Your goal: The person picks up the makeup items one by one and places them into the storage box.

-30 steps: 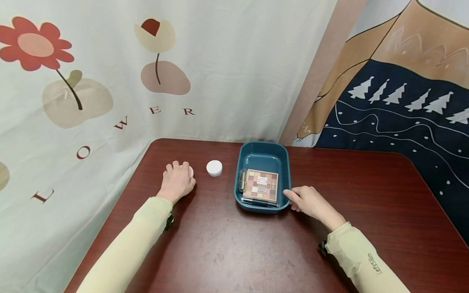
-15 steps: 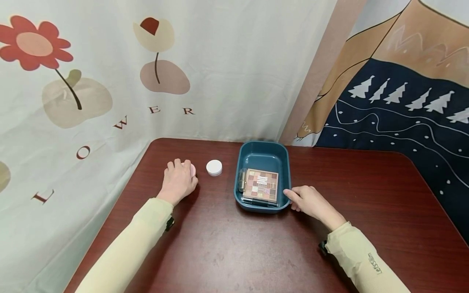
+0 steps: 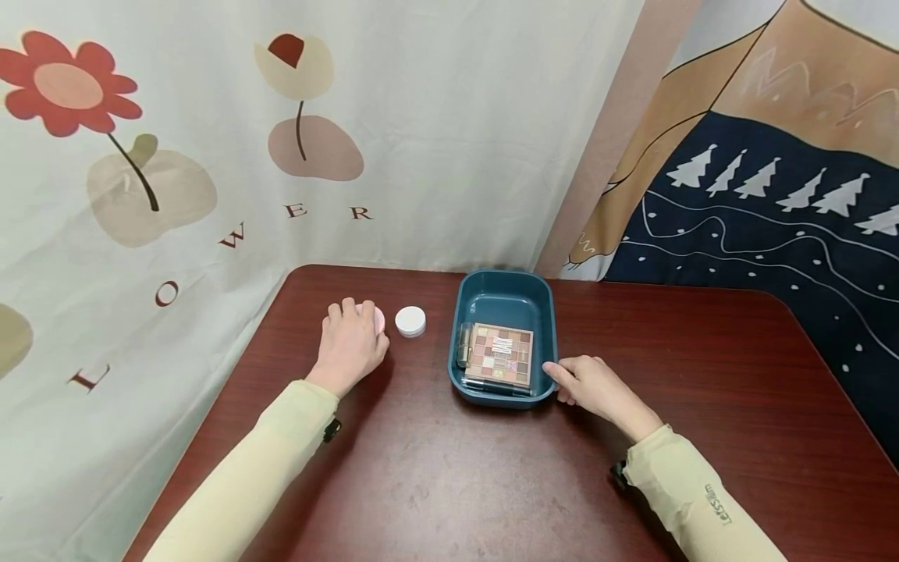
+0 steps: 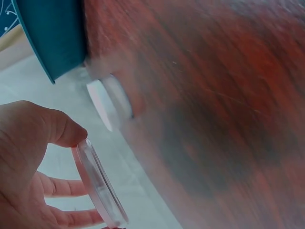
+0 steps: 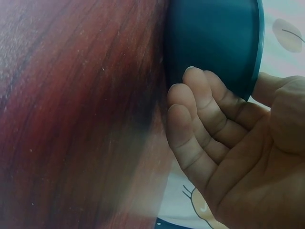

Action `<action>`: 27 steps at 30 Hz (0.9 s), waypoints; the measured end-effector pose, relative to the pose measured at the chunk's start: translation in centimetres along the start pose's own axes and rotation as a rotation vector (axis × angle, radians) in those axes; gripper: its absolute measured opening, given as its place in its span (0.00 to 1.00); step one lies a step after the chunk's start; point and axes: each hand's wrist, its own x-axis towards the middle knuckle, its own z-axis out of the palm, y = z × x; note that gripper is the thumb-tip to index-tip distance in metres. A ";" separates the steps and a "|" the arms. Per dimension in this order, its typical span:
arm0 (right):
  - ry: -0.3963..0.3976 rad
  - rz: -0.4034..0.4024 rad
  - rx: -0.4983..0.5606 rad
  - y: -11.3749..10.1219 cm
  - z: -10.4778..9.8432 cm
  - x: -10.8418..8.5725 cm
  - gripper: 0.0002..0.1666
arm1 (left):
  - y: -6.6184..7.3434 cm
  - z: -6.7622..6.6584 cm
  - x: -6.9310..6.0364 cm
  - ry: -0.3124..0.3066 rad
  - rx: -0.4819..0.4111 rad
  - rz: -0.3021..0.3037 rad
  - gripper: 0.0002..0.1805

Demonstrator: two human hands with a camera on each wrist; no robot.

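Observation:
My left hand [image 3: 351, 345] pinches a flat round pink case [image 4: 98, 186] by its edge, thumb on one side and fingers on the other. In the left wrist view the case is held up off the table and looks partly see-through. Just to its right stands a round white jar [image 3: 410, 321] with a lid. My right hand [image 3: 593, 382] grips the near right corner of a teal plastic bin [image 3: 552, 312], thumb on the rim and fingers against the outer wall. Inside the bin lie an eyeshadow palette [image 3: 500, 355], a small clear-and-gold tube [image 3: 465, 346] and a dark slim stick [image 3: 497, 388].
Everything rests on a dark red wooden table [image 3: 449, 484]. Behind it hangs a white curtain [image 3: 449, 156] with flower prints, and on the right a navy and tan printed cloth [image 3: 758, 226].
My left hand has moved a little to the right and away from me with the pink case, closer to the white jar. The right hand and the bin have stayed still.

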 end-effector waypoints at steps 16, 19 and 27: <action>0.001 0.010 -0.001 -0.3 -0.1 0.0 0.24 | 2.5 -0.9 0.9 0.025 -0.038 0.049 0.19; 0.001 0.013 -0.002 -0.3 -0.1 0.0 0.24 | 2.9 -0.9 1.1 0.029 -0.038 0.060 0.18; 0.001 0.022 -0.002 -0.2 0.1 0.0 0.24 | 3.9 -1.2 1.6 0.034 -0.036 0.091 0.20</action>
